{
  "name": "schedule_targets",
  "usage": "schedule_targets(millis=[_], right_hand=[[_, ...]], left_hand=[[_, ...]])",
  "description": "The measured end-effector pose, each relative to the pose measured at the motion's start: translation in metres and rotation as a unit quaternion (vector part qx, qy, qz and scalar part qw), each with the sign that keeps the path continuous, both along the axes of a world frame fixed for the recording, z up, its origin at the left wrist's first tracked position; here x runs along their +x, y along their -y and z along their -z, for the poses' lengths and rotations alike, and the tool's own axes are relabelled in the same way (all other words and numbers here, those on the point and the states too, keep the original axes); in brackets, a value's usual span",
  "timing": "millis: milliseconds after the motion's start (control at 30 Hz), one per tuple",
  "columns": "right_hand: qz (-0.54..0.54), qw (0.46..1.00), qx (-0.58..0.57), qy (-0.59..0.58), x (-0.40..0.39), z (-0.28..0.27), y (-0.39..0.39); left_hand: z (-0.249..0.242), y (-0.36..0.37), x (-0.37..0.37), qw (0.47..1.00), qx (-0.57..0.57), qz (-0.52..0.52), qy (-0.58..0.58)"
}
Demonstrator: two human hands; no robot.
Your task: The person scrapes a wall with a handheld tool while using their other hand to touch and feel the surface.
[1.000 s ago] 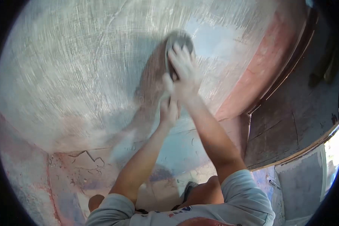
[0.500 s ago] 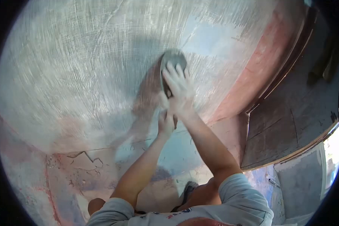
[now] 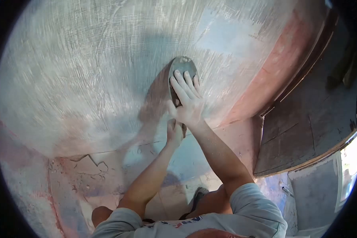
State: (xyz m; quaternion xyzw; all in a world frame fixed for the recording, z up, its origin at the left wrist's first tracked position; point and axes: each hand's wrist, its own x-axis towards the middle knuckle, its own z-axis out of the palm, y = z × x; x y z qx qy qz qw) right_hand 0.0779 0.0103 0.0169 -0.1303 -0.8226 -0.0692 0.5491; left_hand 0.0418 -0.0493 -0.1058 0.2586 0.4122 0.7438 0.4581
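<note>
Right hand (image 3: 190,109) lay flat on oval tool (image 3: 183,64), fingers (image 3: 182,81) spread; left hand (image 3: 173,133) gripped handle (image 3: 184,129), fingers curled. Tool sat against streaked wall (image 3: 99,75).

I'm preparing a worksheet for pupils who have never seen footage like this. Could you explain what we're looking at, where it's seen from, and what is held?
There is no machine here, just a person's bare hands, seen by a camera worn on the head, looking forward and down. The left hand has its grip near the lower end of a dark oval tool. The right hand lies spread over the tool, against a large, streaked grey surface. A reddish band runs along that surface's right side.
</note>
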Motion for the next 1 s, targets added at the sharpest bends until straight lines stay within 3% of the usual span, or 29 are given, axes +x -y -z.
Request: schedule_targets(millis=[67, 100, 167, 267, 367, 467, 533, 667, 733, 833, 933, 1000], right_hand=[[-0.009, 1.0, 0.014, 0.002, 0.0, -0.033, -0.004], [-0.019, 0.999, 0.044, -0.022, -0.006, -0.053, -0.015], [-0.023, 0.995, 0.078, -0.061, -0.016, -0.11, -0.025], [-0.018, 0.994, 0.086, -0.073, -0.023, -0.127, -0.033], [0.003, 0.998, 0.037, -0.04, -0.018, -0.093, -0.027], [0.035, 0.999, -0.018, -0.007, 0.0, -0.02, 0.0], [0.065, 0.997, -0.034, 0.014, 0.001, 0.013, 0.014], [0.034, 0.999, 0.01, -0.014, 0.001, -0.039, -0.005], [0.026, 0.997, 0.036, -0.064, -0.009, -0.09, -0.027], [0.047, 0.994, 0.067, -0.077, -0.014, -0.119, -0.041], [0.047, 0.996, 0.046, -0.056, -0.006, -0.097, -0.039], [0.05, 0.999, 0.003, -0.022, 0.003, -0.054, -0.023]], left_hand=[[-0.016, -0.012, -0.005, 0.999, 0.013, -0.021, -0.026], [-0.036, -0.02, -0.011, 0.995, 0.079, -0.029, -0.051], [-0.089, -0.048, -0.021, 0.992, 0.11, -0.067, -0.003], [-0.133, -0.047, -0.038, 0.995, 0.086, 0.005, -0.048], [-0.095, -0.038, -0.02, 0.994, 0.101, -0.05, -0.012], [-0.004, -0.01, -0.01, 0.999, 0.032, -0.021, -0.03], [0.021, 0.01, -0.001, 1.0, 0.0, -0.001, 0.004], [-0.02, -0.014, -0.004, 0.996, 0.066, -0.031, -0.049], [-0.09, -0.029, -0.01, 0.991, 0.035, -0.079, -0.101], [-0.124, -0.047, -0.02, 0.991, 0.116, 0.002, -0.065], [-0.093, -0.047, -0.002, 0.994, 0.096, -0.037, -0.048], [-0.04, -0.033, 0.005, 0.997, 0.063, -0.025, -0.03]])
